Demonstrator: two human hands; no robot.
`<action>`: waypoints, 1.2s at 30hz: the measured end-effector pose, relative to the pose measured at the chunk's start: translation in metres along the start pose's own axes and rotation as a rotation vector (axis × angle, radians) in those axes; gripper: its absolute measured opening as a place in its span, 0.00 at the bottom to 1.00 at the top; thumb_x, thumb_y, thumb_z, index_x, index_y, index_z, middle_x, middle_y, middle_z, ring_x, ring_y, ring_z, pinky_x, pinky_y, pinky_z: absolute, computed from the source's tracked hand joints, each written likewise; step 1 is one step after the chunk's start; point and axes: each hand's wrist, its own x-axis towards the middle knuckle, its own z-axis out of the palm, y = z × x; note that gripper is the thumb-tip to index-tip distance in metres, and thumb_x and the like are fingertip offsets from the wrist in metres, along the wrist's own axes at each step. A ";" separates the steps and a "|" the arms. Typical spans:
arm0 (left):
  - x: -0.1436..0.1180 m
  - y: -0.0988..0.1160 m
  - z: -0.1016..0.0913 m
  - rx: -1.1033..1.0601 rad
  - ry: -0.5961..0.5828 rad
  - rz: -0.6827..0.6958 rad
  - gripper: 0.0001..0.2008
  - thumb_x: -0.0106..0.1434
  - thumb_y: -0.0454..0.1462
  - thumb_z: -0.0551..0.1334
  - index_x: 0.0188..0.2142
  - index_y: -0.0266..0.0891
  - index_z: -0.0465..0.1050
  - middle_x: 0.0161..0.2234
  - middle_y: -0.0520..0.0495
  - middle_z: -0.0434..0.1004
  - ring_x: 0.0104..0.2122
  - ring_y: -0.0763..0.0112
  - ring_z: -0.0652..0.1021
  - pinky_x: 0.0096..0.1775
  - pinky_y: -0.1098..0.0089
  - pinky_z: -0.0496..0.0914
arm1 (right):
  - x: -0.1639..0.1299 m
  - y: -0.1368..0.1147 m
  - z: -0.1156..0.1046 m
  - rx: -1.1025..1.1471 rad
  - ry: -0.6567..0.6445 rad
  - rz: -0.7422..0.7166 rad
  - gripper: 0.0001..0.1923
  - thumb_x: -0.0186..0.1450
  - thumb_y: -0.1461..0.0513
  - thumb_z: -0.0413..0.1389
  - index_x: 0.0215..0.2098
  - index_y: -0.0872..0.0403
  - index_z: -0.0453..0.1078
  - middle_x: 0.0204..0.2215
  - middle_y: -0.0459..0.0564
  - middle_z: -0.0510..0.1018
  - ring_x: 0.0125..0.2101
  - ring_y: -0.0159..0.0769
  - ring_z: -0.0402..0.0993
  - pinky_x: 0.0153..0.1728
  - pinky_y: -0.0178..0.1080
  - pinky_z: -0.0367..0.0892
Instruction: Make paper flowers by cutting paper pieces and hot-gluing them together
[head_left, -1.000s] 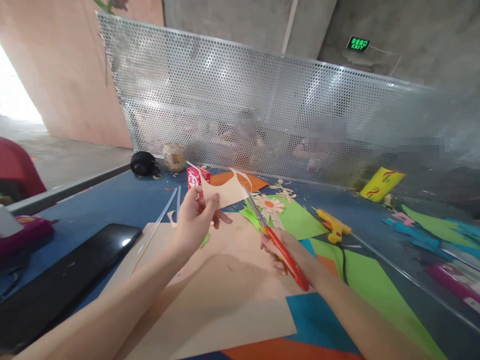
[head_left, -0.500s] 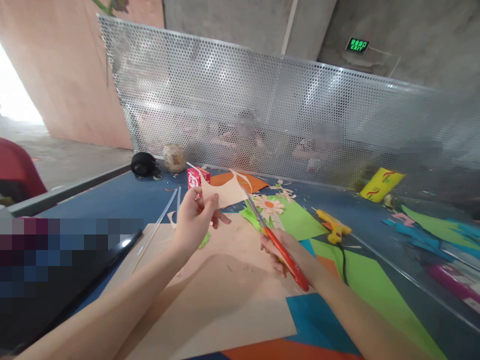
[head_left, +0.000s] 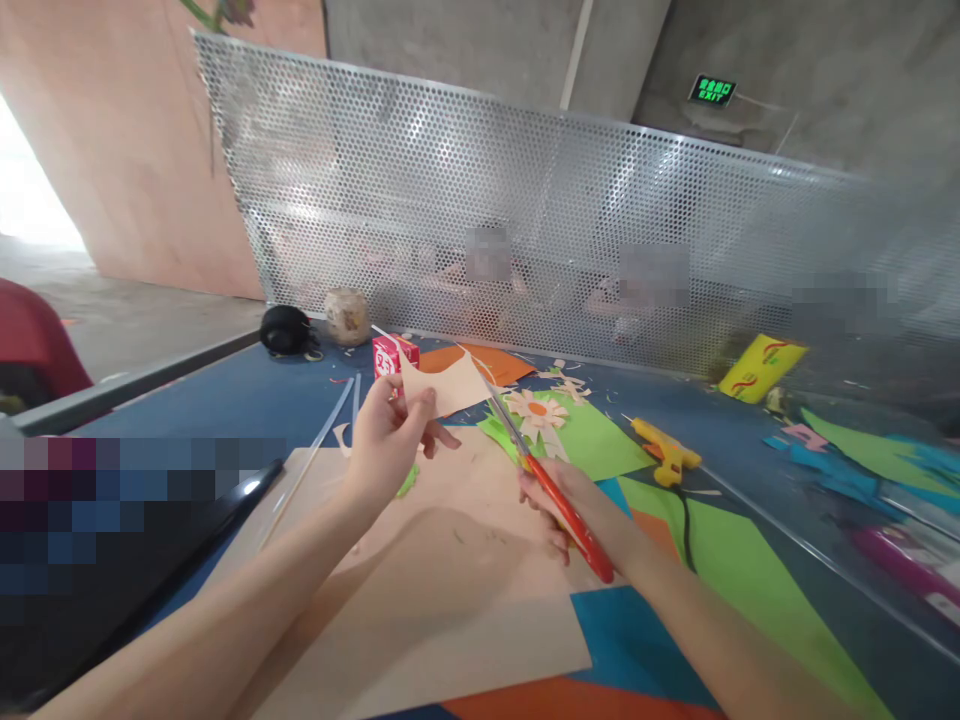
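Between thumb and fingers, my left hand [head_left: 394, 430] pinches a piece of cream paper [head_left: 448, 390] with curved cut edges, held above the table. My right hand [head_left: 559, 500] is closed around the red handles of a pair of scissors [head_left: 555, 495]. Their blades point up and away, meeting the right edge of the paper, where a thin strip hangs at the cut. Beyond the blades lies a cream paper flower [head_left: 538, 409] with an orange centre, on a green sheet [head_left: 600, 440]. Under both hands spreads a large cream sheet [head_left: 450, 600].
A yellow glue gun [head_left: 667, 452] with a black cord lies to the right. A red and white box [head_left: 390, 355], a jar [head_left: 347, 317] and a black round object [head_left: 285, 330] stand at the back, before a perforated metal screen [head_left: 450, 180]. A yellow packet [head_left: 763, 368] lies back right.
The thin paper strip at the right edge has shifted and now shows less beside the blades. The blades look closer together. Both hands stay nearly in place.
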 end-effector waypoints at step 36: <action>0.001 -0.007 -0.001 0.090 -0.129 -0.025 0.12 0.59 0.37 0.55 0.23 0.41 0.52 0.11 0.61 0.60 0.11 0.77 0.70 0.17 0.77 0.61 | 0.005 0.003 -0.005 0.050 -0.081 -0.008 0.20 0.55 0.45 0.52 0.25 0.53 0.54 0.12 0.34 0.56 0.09 0.22 0.55 0.10 0.32 0.65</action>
